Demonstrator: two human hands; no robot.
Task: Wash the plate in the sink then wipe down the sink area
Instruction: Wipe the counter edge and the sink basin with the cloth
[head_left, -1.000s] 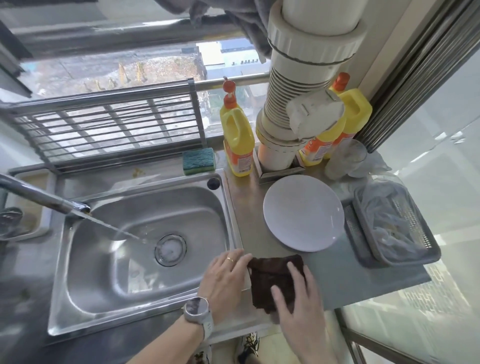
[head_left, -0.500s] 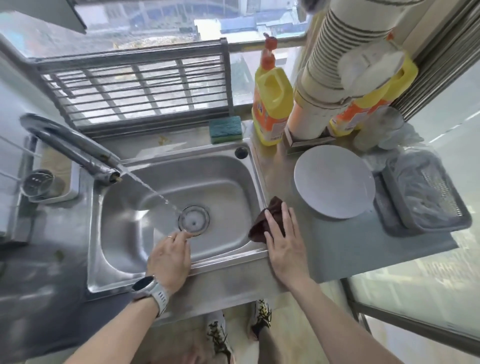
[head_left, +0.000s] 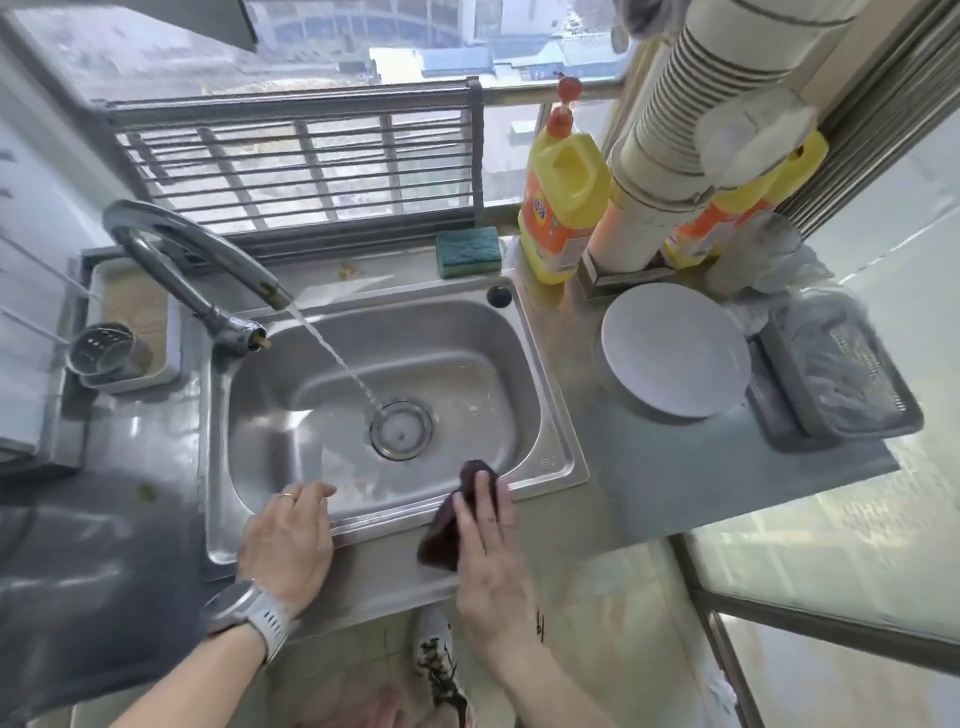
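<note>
A white plate (head_left: 675, 349) lies on the steel counter to the right of the steel sink (head_left: 556, 447). Water runs from the tap (head_left: 202, 280) into the basin by the drain (head_left: 401, 429). My right hand (head_left: 488, 545) presses flat on a dark brown cloth (head_left: 441, 535) that lies over the sink's front rim, near its right corner. My left hand (head_left: 288, 540) rests on the front rim further left, fingers together, with nothing in it. A watch sits on that wrist.
A green sponge (head_left: 468, 251) and a yellow detergent bottle (head_left: 563, 208) stand behind the sink. A white pipe (head_left: 675, 156) rises at the back right. A grey basket (head_left: 836, 379) holding plastic sits right of the plate. A small steel strainer cup (head_left: 106, 353) stands at the left.
My right hand has slid the cloth from the counter to the sink's right edge, then along the front rim. My left hand left the cloth and moved left onto the front rim.
</note>
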